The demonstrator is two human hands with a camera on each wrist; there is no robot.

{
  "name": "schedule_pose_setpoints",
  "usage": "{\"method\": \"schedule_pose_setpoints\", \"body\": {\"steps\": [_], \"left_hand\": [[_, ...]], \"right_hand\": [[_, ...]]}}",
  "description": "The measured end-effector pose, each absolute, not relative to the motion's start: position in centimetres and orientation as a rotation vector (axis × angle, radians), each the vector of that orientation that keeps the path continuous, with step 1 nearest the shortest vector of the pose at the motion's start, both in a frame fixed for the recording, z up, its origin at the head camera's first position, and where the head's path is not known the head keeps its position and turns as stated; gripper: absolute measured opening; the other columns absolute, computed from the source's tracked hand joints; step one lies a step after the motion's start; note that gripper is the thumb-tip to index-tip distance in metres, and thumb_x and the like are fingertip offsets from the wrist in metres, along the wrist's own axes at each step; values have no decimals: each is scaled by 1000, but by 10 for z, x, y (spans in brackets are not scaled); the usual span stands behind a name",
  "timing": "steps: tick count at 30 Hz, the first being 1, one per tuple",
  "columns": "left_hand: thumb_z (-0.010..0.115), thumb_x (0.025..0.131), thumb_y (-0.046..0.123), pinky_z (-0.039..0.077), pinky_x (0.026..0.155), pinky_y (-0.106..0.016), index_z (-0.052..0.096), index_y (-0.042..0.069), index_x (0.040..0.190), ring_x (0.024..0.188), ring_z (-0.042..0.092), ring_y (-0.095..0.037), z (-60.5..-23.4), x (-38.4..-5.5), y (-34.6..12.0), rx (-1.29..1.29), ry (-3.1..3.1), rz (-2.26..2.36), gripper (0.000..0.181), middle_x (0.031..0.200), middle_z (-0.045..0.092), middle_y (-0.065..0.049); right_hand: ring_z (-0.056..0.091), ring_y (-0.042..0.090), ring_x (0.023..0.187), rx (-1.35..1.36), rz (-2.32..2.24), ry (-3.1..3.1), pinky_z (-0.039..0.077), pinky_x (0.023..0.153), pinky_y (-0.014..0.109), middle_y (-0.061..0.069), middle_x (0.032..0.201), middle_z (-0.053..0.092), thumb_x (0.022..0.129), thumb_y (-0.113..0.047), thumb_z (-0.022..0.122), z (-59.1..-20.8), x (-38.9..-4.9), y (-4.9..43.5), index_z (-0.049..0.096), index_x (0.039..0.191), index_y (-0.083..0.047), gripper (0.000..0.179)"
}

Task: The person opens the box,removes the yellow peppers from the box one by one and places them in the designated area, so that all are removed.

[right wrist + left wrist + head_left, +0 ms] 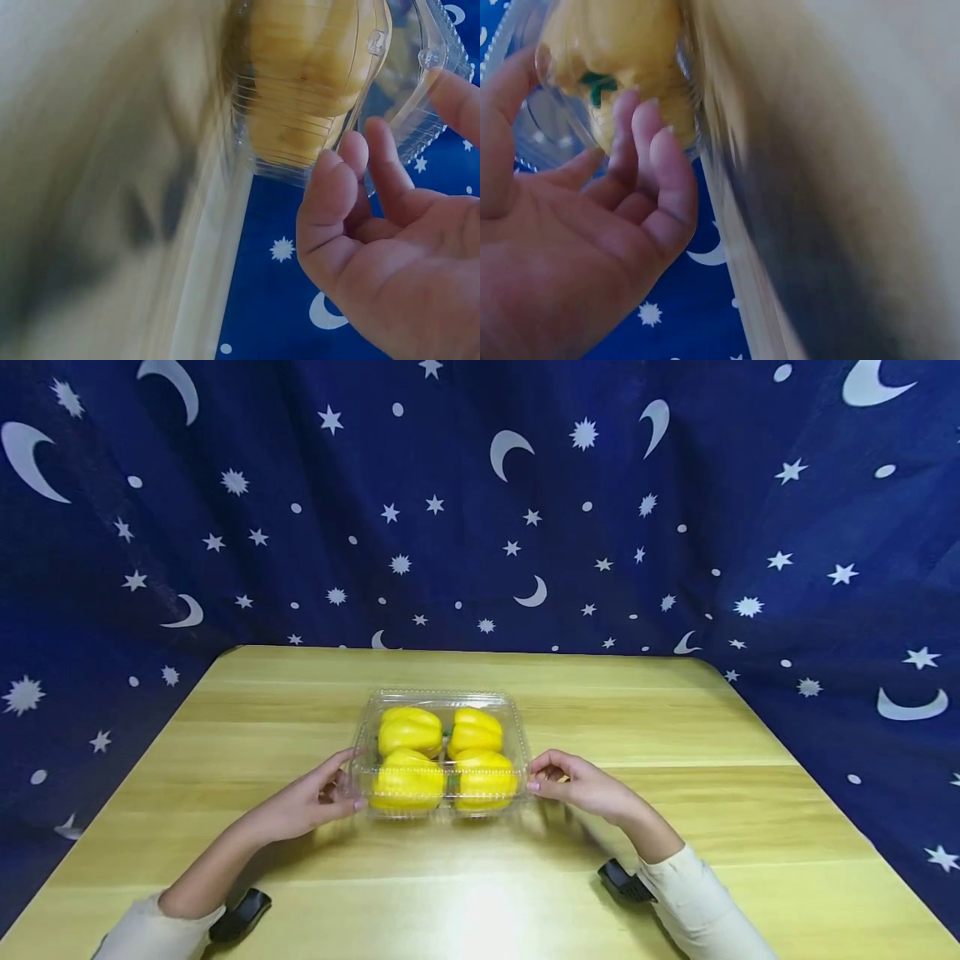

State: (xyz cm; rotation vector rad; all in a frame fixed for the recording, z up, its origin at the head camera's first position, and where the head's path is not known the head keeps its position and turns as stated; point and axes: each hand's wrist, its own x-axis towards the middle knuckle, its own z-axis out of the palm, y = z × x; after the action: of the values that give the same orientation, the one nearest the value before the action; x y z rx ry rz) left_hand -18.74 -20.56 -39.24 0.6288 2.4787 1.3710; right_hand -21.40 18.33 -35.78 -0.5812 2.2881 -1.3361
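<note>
A clear plastic clamshell container (444,697) sits at the middle of the table, holding several yellow bell peppers (410,732) in two rows. At its left side, my left hand (311,797) grips the edge between thumb and forefinger. My right hand (581,785) pinches the right edge near the front corner. In the right wrist view the lid (424,94) stands at an angle to the base, with the thumb at its rim and the other fingers loosely curled beside the base. A green stem (598,86) shows through the plastic in the left wrist view.
The light wood table (480,877) ends at a dark blue curtain (480,510) printed with white moons and stars, which hangs behind and along both sides. A black wrist camera (240,916) sits by the left sleeve, another black camera (626,881) by the right one.
</note>
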Motion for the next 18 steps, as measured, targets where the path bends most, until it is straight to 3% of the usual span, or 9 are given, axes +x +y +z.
{"method": "schedule_pose_setpoints", "body": {"steps": [7, 12, 18], "left_hand": [[60, 88, 24, 44, 65, -24, 9, 7, 145, 77, 47, -14, -395, -193, -209, 630, 2359, 1390, 78, 93, 48, -9], [60, 88, 23, 43, 62, -24, 8, 8, 145, 74, 45, -13, -397, -196, -209, 658, 2330, 1410, 79, 91, 46, -9], [59, 89, 22, 44, 63, -24, 6, 8, 146, 74, 47, -12, -398, -195, -210, 667, 2323, 1411, 78, 91, 48, -10]], "right_hand": [[50, 17, 86, -533, -1418, 2266, 46, 75, 24, 11, 96, 53, 85, -16, 63, -359, -215, 181, 36, 128, 10, 57], [55, 16, 84, -582, -1492, 2244, 46, 74, 23, 17, 100, 55, 84, -13, 64, -358, -216, 182, 26, 137, 7, 68], [54, 17, 91, -713, -1492, 2242, 46, 77, 21, 23, 110, 53, 83, -12, 65, -360, -218, 184, 30, 138, 4, 67]]}}
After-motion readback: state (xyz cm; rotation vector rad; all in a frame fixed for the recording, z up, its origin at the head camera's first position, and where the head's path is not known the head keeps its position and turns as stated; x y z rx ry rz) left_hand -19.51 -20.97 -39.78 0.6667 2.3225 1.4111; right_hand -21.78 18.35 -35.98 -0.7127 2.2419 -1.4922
